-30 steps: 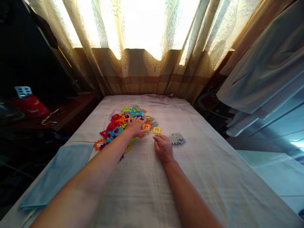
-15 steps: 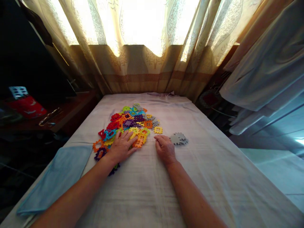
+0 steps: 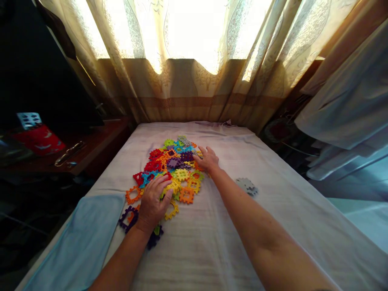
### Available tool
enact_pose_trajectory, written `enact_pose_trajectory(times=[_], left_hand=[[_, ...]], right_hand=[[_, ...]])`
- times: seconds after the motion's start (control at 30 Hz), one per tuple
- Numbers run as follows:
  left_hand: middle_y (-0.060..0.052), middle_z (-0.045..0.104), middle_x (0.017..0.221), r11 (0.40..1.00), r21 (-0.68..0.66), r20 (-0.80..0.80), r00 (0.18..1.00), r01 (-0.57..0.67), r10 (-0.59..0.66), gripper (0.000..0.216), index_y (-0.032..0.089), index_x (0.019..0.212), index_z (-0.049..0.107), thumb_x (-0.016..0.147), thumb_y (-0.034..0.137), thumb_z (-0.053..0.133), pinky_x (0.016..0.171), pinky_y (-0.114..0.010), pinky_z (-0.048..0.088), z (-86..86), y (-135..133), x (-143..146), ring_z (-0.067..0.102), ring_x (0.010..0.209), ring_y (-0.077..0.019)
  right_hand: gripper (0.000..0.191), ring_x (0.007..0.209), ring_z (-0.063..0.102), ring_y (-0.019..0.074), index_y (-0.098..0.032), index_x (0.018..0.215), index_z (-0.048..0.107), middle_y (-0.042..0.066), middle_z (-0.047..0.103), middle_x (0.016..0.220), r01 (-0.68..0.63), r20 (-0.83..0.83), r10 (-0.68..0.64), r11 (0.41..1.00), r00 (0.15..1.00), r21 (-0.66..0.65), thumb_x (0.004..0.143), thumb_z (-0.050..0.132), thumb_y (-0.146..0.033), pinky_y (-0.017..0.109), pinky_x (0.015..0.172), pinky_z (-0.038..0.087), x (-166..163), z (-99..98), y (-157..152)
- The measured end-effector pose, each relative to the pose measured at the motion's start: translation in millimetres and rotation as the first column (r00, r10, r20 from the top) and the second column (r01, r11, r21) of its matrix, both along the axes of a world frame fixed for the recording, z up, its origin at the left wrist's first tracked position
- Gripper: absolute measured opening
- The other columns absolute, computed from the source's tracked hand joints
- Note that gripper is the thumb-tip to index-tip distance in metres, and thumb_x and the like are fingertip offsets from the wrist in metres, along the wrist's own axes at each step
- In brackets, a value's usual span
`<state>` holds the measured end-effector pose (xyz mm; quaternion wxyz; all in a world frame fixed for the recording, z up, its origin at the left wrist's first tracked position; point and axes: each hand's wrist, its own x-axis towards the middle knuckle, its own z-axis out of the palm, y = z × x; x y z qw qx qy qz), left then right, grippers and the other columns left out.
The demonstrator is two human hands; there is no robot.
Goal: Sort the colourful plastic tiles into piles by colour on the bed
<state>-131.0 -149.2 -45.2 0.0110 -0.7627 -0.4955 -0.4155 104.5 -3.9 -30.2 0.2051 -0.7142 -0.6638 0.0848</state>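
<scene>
A pile of colourful plastic puzzle tiles (image 3: pixel 174 169) lies on a bed covered with a pale sheet (image 3: pixel 212 242). My left hand (image 3: pixel 153 202) rests flat on the near edge of the pile, fingers spread over yellow and orange tiles. My right hand (image 3: pixel 207 158) reaches to the far right side of the pile, fingers spread and touching the tiles there. A small stack of grey tiles (image 3: pixel 247 186) lies apart on the sheet, right of my right forearm.
A light blue cloth (image 3: pixel 81 238) lies at the bed's near left edge. A dark wooden side table (image 3: pixel 75 151) with a red item and small objects stands to the left. Curtains (image 3: pixel 188 81) hang behind the bed; grey fabric hangs on the right.
My left hand drew back from the pile's middle to its near edge, dragging tiles closer. My right hand left the spot beside the grey tiles and reached forward to the pile's far right side.
</scene>
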Motion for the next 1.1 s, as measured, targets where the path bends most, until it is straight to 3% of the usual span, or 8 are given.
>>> enact_pose_trajectory(times=[0.1, 0.3, 0.43, 0.53, 0.63, 0.8, 0.97, 1.1], left_hand=[[-0.007, 0.069, 0.12, 0.999, -0.038, 0.088, 0.996, -0.013, 0.016, 0.027, 0.023, 0.11, 0.067, 0.093, 0.035, 0.049, 0.107, -0.047, 0.047, -2.0, 5, -1, 0.061, 0.118, -0.0226], [-0.008, 0.069, 0.12, 0.989, -0.142, 0.257, 0.964, -0.037, 0.073, 0.028, 0.023, 0.106, 0.068, 0.093, 0.04, 0.049, 0.102, -0.042, 0.052, -7.5, 13, -5, 0.065, 0.113, -0.0216], [-0.008, 0.07, 0.119, 0.989, -0.144, 0.295, 0.952, -0.041, 0.083, 0.027, 0.023, 0.104, 0.069, 0.092, 0.039, 0.051, 0.101, -0.041, 0.052, -9.3, 22, -4, 0.065, 0.112, -0.0215], [-0.007, 0.071, 0.118, 0.99, -0.138, 0.287, 0.955, -0.031, 0.07, 0.027, 0.023, 0.106, 0.069, 0.092, 0.038, 0.05, 0.101, -0.041, 0.052, -8.4, 32, -2, 0.066, 0.11, -0.0211], [-0.007, 0.071, 0.117, 0.99, -0.138, 0.277, 0.958, -0.041, 0.078, 0.027, 0.024, 0.106, 0.069, 0.092, 0.037, 0.051, 0.1, -0.041, 0.053, -7.5, 40, -1, 0.067, 0.109, -0.0212], [-0.005, 0.071, 0.117, 0.983, -0.177, 0.276, 0.956, -0.053, 0.101, 0.023, 0.026, 0.105, 0.068, 0.092, 0.035, 0.051, 0.098, -0.043, 0.054, -7.4, 41, 0, 0.066, 0.109, -0.0215], [-0.005, 0.071, 0.119, 0.974, -0.22, 0.268, 0.957, -0.051, 0.111, 0.022, 0.027, 0.106, 0.068, 0.091, 0.034, 0.052, 0.102, -0.046, 0.051, -7.8, 38, 2, 0.066, 0.11, -0.0217], [-0.004, 0.071, 0.119, 0.974, -0.22, 0.262, 0.959, -0.048, 0.106, 0.023, 0.027, 0.106, 0.068, 0.091, 0.034, 0.052, 0.102, -0.045, 0.051, -8.8, 40, 1, 0.065, 0.111, -0.0212]], right_hand=[[0.052, 0.128, 0.05, 0.032, -0.036, 0.135, 0.056, 0.01, 0.056, 0.138, -0.078, 0.023, 0.079, 0.995, 0.997, -0.057, 0.087, 0.055, -0.055, 0.054, 0.103, 0.04, -9, -4.9, 9], [0.041, 0.115, 0.061, 0.025, -0.032, 0.125, 0.066, 0.004, 0.067, 0.128, -0.222, -0.028, 0.225, 0.97, 0.974, 0.099, 0.086, 0.06, -0.041, 0.041, 0.1, 0.047, -11, -22.1, -32], [0.028, 0.103, 0.068, 0.0202, -0.033, 0.11, 0.073, -0.001, 0.074, 0.114, -0.323, -0.128, 0.337, 0.939, 0.933, 0.115, 0.087, 0.059, -0.042, 0.033, 0.093, 0.051, -1, -6.7, -40], [0.031, 0.093, 0.069, 0.0206, -0.027, 0.107, 0.075, 0.003, 0.075, 0.108, -0.187, -0.121, 0.198, 0.977, 0.973, 0.099, 0.09, 0.054, -0.042, 0.033, 0.087, 0.053, -2, 17.8, -3], [0.035, 0.106, 0.066, 0.0236, -0.022, 0.116, 0.071, 0.008, 0.071, 0.12, -0.162, 0.004, 0.162, 0.985, 0.987, 0.064, 0.091, 0.053, -0.038, 0.035, 0.094, 0.05, -18, 33.4, 59], [0.053, 0.131, 0.05, 0.0275, -0.023, 0.138, 0.056, 0.012, 0.054, 0.143, -0.229, 0.112, 0.23, 0.973, 0.967, -0.021, 0.089, 0.058, -0.044, 0.04, 0.108, 0.04, -59, 22.1, 142], [0.055, 0.131, 0.05, 0.0313, -0.03, 0.139, 0.055, 0.01, 0.049, 0.148, -0.225, 0.112, 0.252, 0.951, 0.961, -0.21, 0.09, 0.053, -0.056, 0.048, 0.107, 0.04, -77, -2.9, 159], [0.047, 0.123, 0.057, 0.0266, -0.027, 0.134, 0.06, 0.008, 0.059, 0.139, -0.328, 0.122, 0.358, 0.92, 0.926, -0.214, 0.093, 0.049, -0.049, 0.037, 0.101, 0.044, -57, -8.3, 139]])
